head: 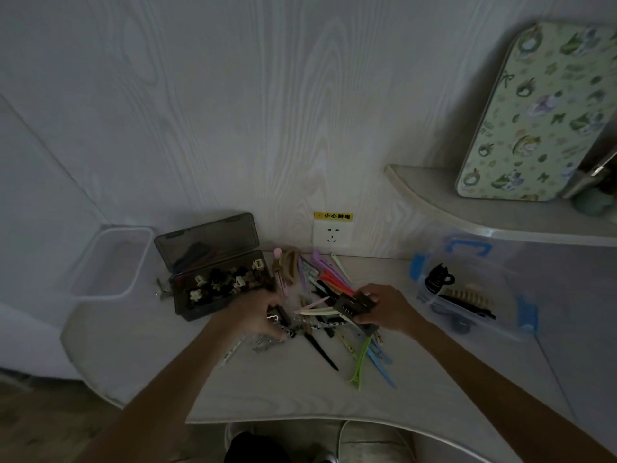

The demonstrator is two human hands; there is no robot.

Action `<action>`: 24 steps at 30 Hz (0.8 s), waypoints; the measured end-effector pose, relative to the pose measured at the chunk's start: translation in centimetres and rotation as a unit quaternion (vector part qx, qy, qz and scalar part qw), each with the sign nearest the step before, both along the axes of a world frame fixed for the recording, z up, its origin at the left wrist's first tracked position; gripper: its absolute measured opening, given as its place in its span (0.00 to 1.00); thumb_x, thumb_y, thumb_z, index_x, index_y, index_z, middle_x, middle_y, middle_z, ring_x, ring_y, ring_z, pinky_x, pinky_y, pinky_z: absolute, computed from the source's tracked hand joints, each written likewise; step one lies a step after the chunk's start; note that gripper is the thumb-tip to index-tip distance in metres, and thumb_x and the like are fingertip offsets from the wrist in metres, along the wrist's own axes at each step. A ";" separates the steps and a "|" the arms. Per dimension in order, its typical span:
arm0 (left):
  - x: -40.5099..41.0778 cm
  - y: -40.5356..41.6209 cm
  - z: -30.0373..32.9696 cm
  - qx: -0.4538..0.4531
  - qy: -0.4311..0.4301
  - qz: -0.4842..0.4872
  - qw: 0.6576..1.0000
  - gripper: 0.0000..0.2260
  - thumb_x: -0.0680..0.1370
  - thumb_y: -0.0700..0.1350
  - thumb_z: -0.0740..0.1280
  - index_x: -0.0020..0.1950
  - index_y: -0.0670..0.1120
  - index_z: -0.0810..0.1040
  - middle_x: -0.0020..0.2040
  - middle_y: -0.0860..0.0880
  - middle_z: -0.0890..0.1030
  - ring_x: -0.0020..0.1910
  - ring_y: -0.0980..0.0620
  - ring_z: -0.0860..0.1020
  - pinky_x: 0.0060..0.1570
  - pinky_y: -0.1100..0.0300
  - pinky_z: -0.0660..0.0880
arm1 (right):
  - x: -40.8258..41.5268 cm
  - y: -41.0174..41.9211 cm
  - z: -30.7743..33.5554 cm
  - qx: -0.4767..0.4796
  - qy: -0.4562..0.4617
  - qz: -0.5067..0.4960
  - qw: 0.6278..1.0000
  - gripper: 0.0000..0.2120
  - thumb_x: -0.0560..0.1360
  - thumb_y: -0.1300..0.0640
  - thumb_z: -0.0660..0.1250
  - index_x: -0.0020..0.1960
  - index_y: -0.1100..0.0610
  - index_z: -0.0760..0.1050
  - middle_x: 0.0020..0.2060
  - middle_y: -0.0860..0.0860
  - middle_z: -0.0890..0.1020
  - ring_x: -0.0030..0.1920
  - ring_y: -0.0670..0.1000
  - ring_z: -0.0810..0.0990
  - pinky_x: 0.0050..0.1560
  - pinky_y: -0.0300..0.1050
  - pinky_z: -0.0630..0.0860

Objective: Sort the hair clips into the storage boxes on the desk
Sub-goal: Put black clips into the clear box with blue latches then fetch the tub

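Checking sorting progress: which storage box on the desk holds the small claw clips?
The dark smoky box left of the pile, lid propped open. The clear box with blue latches on the right holds larger clips; the clear tub looks empty.

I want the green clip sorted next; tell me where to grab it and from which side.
Pinch the green clip at its forked near end, coming from the desk's front edge. That end points toward the person and lies bare, while its far end runs under the pile beside the blue clips.
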State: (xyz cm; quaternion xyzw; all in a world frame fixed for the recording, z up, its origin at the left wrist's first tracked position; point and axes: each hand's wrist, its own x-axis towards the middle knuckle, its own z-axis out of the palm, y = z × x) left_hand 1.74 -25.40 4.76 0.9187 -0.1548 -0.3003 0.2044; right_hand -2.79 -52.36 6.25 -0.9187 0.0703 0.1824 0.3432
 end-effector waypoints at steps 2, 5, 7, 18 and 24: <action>-1.6 -0.6 -0.3 0.076 -0.065 -0.076 0.992 0.32 0.66 0.50 0.77 0.67 0.51 0.70 0.65 0.50 0.74 0.64 0.50 0.73 0.61 0.56 0.72 | 0.0 0.4 -0.2 0.010 0.005 0.006 1.000 0.23 0.64 0.61 0.77 0.58 0.58 0.76 0.57 0.55 0.80 0.58 0.51 0.77 0.54 0.35 0.69; -2.8 -1.4 -0.2 0.112 -0.163 -0.095 0.976 0.29 0.70 0.47 0.72 0.70 0.52 0.67 0.66 0.49 0.74 0.64 0.48 0.73 0.61 0.54 0.72 | 0.0 0.7 -0.2 0.019 0.012 0.011 1.000 0.24 0.64 0.61 0.77 0.58 0.57 0.76 0.57 0.55 0.81 0.58 0.51 0.78 0.55 0.37 0.70; -2.9 -0.7 0.4 0.084 -0.127 -0.054 0.987 0.30 0.72 0.48 0.71 0.72 0.53 0.63 0.65 0.48 0.75 0.63 0.48 0.74 0.59 0.55 0.73 | 0.0 0.7 -0.1 0.017 0.015 0.010 1.000 0.23 0.64 0.61 0.77 0.58 0.57 0.76 0.56 0.54 0.81 0.58 0.51 0.78 0.55 0.37 0.70; -0.9 -0.8 7.7 -0.264 0.220 0.190 0.920 0.19 0.80 0.52 0.58 0.64 0.42 0.73 0.61 0.39 0.77 0.58 0.44 0.77 0.61 0.53 0.73 | 0.4 -0.9 2.2 0.127 0.040 -0.076 0.988 0.15 0.73 0.57 0.69 0.59 0.60 0.74 0.51 0.57 0.80 0.43 0.50 0.79 0.40 0.34 0.75; 0.3 -9.6 8.5 -0.302 0.215 0.171 0.913 0.18 0.78 0.58 0.58 0.55 0.46 0.76 0.51 0.46 0.82 0.49 0.51 0.82 0.52 0.57 0.78 | -2.2 -6.2 5.9 0.232 0.029 -0.225 0.946 0.15 0.76 0.58 0.65 0.61 0.58 0.73 0.42 0.54 0.79 0.41 0.49 0.78 0.42 0.39 0.74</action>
